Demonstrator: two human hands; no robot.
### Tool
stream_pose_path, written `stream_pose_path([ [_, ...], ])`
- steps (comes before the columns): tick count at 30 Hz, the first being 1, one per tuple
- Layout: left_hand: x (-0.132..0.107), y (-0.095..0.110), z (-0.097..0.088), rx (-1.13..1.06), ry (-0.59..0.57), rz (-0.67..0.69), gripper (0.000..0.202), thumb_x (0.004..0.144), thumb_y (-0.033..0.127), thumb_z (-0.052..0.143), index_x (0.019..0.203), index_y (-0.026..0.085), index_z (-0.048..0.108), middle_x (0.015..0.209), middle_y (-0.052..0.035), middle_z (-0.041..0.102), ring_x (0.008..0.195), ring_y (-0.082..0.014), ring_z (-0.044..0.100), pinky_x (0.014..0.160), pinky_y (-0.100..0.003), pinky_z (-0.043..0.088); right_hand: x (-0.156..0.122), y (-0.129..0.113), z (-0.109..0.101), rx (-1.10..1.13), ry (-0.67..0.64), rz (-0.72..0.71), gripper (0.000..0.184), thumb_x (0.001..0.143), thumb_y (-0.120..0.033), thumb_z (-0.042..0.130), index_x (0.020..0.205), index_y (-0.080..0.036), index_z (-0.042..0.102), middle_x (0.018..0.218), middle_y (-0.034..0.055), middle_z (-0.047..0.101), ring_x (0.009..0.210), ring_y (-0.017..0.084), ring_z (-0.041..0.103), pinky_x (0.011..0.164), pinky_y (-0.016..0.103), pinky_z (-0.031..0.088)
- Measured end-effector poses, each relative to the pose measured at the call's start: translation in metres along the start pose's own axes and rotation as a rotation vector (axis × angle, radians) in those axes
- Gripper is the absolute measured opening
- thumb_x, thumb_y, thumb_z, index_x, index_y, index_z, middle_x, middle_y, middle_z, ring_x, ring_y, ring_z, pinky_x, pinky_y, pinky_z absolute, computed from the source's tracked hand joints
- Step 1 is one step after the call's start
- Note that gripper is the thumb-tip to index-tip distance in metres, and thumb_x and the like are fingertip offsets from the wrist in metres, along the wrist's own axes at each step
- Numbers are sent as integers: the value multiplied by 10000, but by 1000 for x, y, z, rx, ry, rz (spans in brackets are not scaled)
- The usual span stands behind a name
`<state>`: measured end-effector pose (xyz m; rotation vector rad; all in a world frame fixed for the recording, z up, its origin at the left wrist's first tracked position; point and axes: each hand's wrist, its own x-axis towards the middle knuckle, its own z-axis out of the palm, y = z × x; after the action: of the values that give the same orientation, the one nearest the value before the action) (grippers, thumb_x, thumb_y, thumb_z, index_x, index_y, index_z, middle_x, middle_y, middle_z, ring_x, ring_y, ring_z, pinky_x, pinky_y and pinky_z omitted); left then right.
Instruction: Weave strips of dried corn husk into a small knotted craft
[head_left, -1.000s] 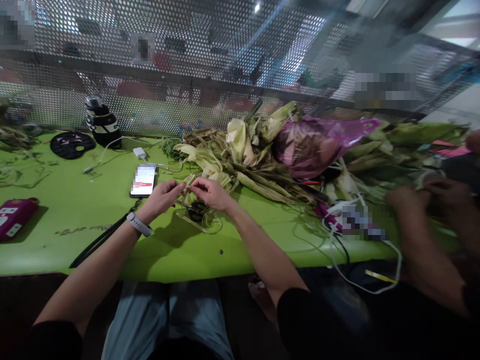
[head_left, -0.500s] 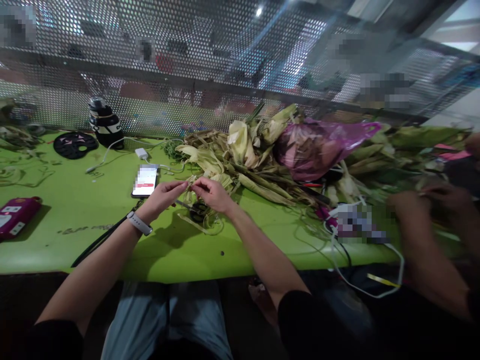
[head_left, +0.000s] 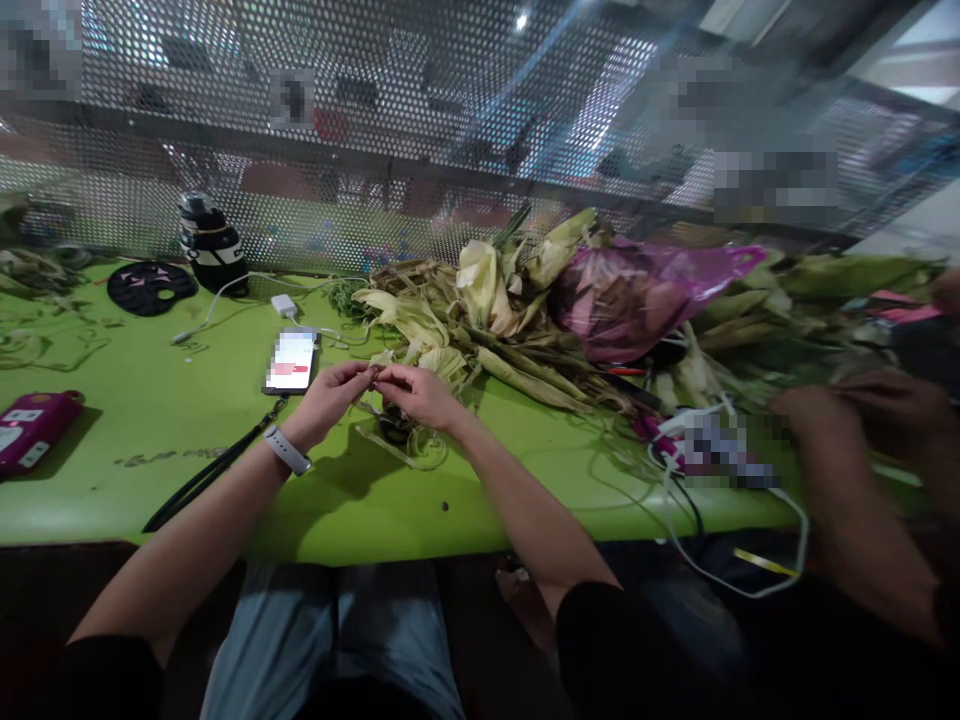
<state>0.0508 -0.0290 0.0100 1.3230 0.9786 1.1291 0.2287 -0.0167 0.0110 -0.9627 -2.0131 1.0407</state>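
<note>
My left hand (head_left: 330, 397) and my right hand (head_left: 420, 394) meet fingertip to fingertip above the green table (head_left: 187, 500), both pinching a thin pale strip of corn husk (head_left: 375, 376). A white band sits on my left wrist. Under my hands lie loose husk strips (head_left: 409, 447) and a small dark object, partly hidden. A heap of corn husks (head_left: 465, 320) rises just behind my hands.
A phone (head_left: 290, 362) lies left of my hands, with a white charger and cable behind it. A pink plastic bag (head_left: 637, 295) tops the husk heap. A black bottle (head_left: 210, 248), a dark disc and a magenta device (head_left: 30, 428) stand at the left. Another person's hands (head_left: 862, 420) work at the right.
My two hands have drawn a little closer and shifted slightly up the table, still pinching the strip. The other person's hands moved a bit.
</note>
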Motion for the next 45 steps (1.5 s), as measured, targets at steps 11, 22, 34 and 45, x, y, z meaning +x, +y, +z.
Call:
stream_pose_path([
  [11, -1, 5, 1, -74, 83, 82, 361, 731, 405, 727, 991, 154, 731, 751, -25, 667, 610, -84, 492, 526, -204, 347, -1, -12, -3, -43, 3, -46, 218, 870, -312, 538, 959, -132, 622, 712, 10, 616, 625, 103, 527, 632, 245, 436],
  [22, -1, 7, -8, -167, 25, 57, 307, 789, 369, 693, 1008, 154, 714, 516, 77, 340, 441, -34, 225, 415, -198, 136, -2, -11, -12, 29, -17, 12, 173, 853, -283, 555, 932, -138, 609, 713, 6, 617, 612, 97, 538, 594, 229, 430],
  [34, -4, 8, -4, -58, -61, 146, 259, 814, 367, 670, 1000, 197, 729, 670, 0, 599, 503, -58, 371, 463, -202, 272, -1, -15, -1, 420, -195, 292, 326, 871, -185, 495, 1192, -178, 436, 511, -72, 588, 317, 77, 488, 310, 153, 331],
  [45, 0, 5, -6, 47, -34, 187, 314, 823, 383, 653, 1066, 197, 724, 599, 17, 547, 468, -53, 273, 435, -222, 166, -4, -16, -6, 419, -130, 232, 304, 775, -109, 529, 1072, -175, 519, 480, -103, 510, 329, 56, 464, 333, 151, 411],
])
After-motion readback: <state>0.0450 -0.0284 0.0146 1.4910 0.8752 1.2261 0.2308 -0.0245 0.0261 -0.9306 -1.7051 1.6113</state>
